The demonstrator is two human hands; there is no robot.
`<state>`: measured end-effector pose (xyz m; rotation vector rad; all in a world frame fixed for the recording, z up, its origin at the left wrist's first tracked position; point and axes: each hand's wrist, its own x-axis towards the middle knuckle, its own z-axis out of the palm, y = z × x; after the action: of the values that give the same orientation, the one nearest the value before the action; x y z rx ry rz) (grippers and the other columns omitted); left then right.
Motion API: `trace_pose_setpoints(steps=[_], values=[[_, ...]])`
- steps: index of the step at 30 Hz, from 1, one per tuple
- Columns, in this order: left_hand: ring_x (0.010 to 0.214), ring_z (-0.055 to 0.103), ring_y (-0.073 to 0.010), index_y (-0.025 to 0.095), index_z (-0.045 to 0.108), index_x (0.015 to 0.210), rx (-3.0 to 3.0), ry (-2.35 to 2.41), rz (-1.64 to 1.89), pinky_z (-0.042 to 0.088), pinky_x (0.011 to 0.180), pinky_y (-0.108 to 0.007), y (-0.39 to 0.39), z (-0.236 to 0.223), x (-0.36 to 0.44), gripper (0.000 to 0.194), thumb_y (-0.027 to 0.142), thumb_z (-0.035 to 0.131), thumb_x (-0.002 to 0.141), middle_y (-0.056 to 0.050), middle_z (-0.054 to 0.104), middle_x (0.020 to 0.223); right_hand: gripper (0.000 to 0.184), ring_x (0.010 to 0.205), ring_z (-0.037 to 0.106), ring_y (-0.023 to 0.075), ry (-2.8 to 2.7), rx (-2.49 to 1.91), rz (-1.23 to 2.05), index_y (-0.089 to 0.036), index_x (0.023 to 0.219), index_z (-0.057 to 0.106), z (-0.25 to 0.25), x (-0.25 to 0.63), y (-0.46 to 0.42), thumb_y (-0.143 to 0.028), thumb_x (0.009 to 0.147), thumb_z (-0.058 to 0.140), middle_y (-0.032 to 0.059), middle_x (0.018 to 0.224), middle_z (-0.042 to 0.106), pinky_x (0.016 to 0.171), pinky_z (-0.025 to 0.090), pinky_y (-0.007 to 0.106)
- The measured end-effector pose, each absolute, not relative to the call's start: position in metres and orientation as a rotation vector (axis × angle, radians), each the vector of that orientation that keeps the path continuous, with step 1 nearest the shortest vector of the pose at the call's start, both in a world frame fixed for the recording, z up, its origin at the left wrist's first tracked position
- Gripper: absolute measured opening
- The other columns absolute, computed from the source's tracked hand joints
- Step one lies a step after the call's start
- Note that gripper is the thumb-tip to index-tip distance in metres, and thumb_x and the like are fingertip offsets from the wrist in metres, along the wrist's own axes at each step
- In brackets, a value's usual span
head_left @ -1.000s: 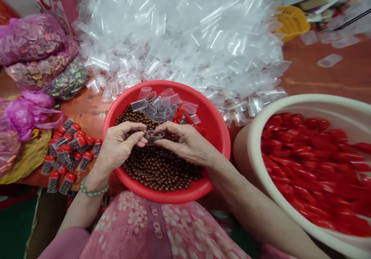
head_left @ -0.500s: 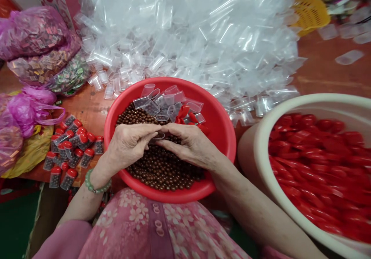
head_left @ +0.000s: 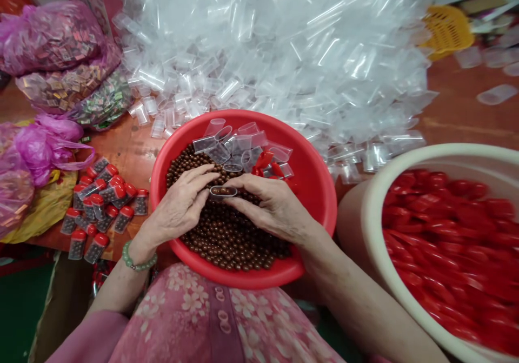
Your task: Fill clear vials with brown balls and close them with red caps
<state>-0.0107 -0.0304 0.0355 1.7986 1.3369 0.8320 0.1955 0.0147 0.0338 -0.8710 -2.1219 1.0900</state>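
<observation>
The right grip [head_left: 275,209] is clamped on a clear plastic tube [head_left: 222,191], held level over the brown beads [head_left: 227,241] in the red basin [head_left: 320,206]. The left grip [head_left: 178,206] lies open just beside it; a steady, level hold suits this step.

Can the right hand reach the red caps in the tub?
Probably yes: nothing lies between the right hand and the red caps, in the cream tub beside its forearm, though it's now at a clear tube.

Beads [head_left: 233,246] in basin [head_left: 320,190], capped tubes [head_left: 78,244] left, caps [head_left: 441,244] in tub [head_left: 371,233] right
</observation>
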Motion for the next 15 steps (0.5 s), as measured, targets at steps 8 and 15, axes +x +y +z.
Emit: trace_pose_setpoints(steps=[8,15], values=[[0.12,0.062,-0.0203,0.017,0.056,0.133,1.504,1.145,0.786,0.044,0.108,-0.038,-0.036,0.038,0.001,0.04,0.02,0.048,0.093,-0.01,0.067,0.128,0.029,0.088,0.073,0.0176,-2.094,-0.863,1.034,-0.023,0.117,0.059,0.026,0.193,0.009,-0.023,0.088,0.063,0.0049,0.101,0.075,0.079,0.059,0.029],[0.098,0.065,-0.0187,0.016,0.067,0.117,1.389,1.142,0.825,0.049,0.092,-0.031,-0.037,0.037,-0.001,0.03,0.022,0.053,0.09,-0.005,0.072,0.101,0.039,0.089,0.073,0.0182,-2.268,-0.731,0.839,-0.027,0.128,0.06,0.025,0.192,0.009,-0.017,0.09,0.058,0.0062,0.104,0.075,0.079,0.06,0.031]])
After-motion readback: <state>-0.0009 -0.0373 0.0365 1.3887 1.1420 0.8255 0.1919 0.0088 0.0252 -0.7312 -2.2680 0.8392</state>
